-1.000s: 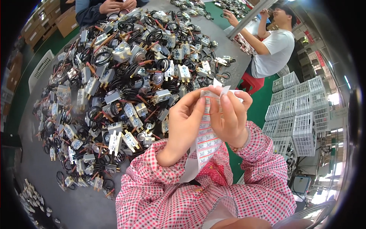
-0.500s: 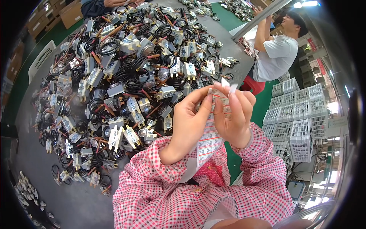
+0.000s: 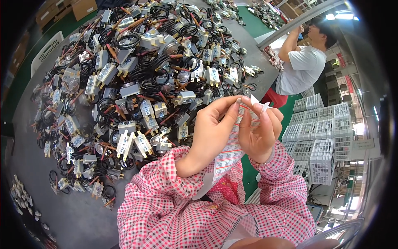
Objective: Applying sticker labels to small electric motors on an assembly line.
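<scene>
A sheet of small printed stickers in white, red and orange (image 3: 229, 154) hangs between my hands in front of my chest. My left hand (image 3: 210, 132) is closed, pinching the top of the sheet between thumb and fingers. Closed at the sheet's upper right is my right hand (image 3: 262, 133), its thumb against the printed face. Small white sticker pieces (image 3: 265, 107) stand up from the right fingertips. To the left, the table bears a large heap of grey metal control units (image 3: 129, 90) with black coiled leads and copper-coloured probe ends; neither hand touches them.
The grey table (image 3: 93, 226) curves around my left. A white chair back (image 3: 47, 52) stands beyond it. Stacked white plastic crates (image 3: 321, 155) are to the right. A person in a white shirt (image 3: 304, 68) sits behind a metal post (image 3: 298, 21). Cardboard boxes (image 3: 84, 8) lie at far left.
Both hands and the sheet sit slightly farther right and lower in the picture. The white pieces at my right fingertips, partly blurred before, now stand out clearly. My view has shifted a little.
</scene>
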`<state>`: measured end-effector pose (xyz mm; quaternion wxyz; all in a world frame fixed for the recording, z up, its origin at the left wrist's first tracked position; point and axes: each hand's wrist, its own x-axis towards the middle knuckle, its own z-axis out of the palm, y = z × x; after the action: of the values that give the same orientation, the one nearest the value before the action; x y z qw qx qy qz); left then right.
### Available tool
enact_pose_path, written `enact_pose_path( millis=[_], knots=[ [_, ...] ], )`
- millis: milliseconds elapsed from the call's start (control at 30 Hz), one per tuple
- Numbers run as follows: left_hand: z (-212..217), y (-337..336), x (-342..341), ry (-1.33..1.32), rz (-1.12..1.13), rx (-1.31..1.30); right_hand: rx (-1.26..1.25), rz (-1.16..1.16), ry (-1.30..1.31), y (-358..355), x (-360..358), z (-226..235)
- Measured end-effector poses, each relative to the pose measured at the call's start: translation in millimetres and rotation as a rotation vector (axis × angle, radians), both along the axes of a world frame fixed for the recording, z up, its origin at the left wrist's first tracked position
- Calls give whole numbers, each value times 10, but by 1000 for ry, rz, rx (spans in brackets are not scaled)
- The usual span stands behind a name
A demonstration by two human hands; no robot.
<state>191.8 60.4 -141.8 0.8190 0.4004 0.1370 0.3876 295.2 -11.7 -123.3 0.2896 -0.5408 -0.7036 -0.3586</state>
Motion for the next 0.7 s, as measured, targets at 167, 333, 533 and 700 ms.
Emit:
enact_pose_path(
  millis=[167, 333, 533, 700],
  knots=[
    [16, 19, -18, -5, -44, -45, -14, -3, -12, -16, 10, -3],
    [0, 17, -18, -11, -58, -82, -18, -3, -33, -15, 41, 12],
    [2, 14, -19, -1, -5, -44, -146, 44, 200, 74, -13, 129],
    [3, 17, -14, -7, 1, -50, -135, 34, 148, 55, 2, 77]
  ],
)
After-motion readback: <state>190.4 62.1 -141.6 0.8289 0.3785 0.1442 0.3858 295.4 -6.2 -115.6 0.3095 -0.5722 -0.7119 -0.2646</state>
